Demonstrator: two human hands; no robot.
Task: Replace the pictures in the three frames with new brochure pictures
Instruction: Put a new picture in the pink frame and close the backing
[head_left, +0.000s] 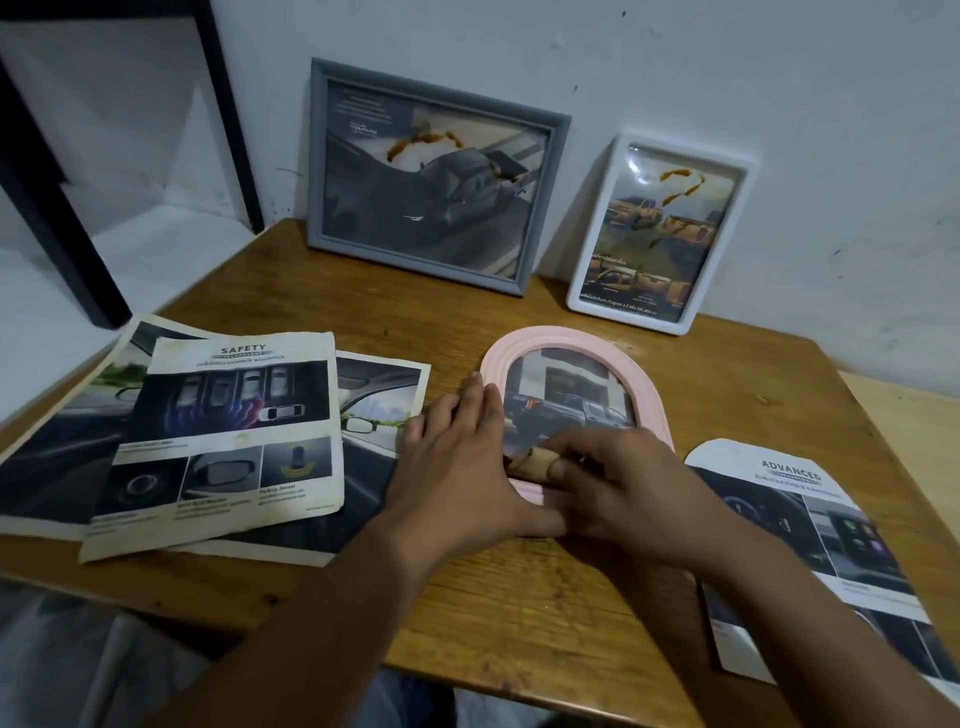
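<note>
Reaching over the wooden table (519, 613), the person's two hands meet on the pink arched frame (644, 395), which lies flat, face up, near the middle. The left hand (457, 467) lies with straight fingers along the frame's left rim, thumb at its lower edge. The right hand (623, 483) covers the frame's lower part, fingers bent toward a brownish stained patch (530, 463) on the picture; whether it pinches anything cannot be told. Just right of the frame lies an arch-cut brochure picture (810, 540) headed ADVANCED. Left of it, a SAFETY brochure page (228, 436) rests on other loose pages (379, 395). Farther back, a grey frame (431, 176) and a white frame (660, 234) lean against the wall (779, 78), both pictures stained brown.
</note>
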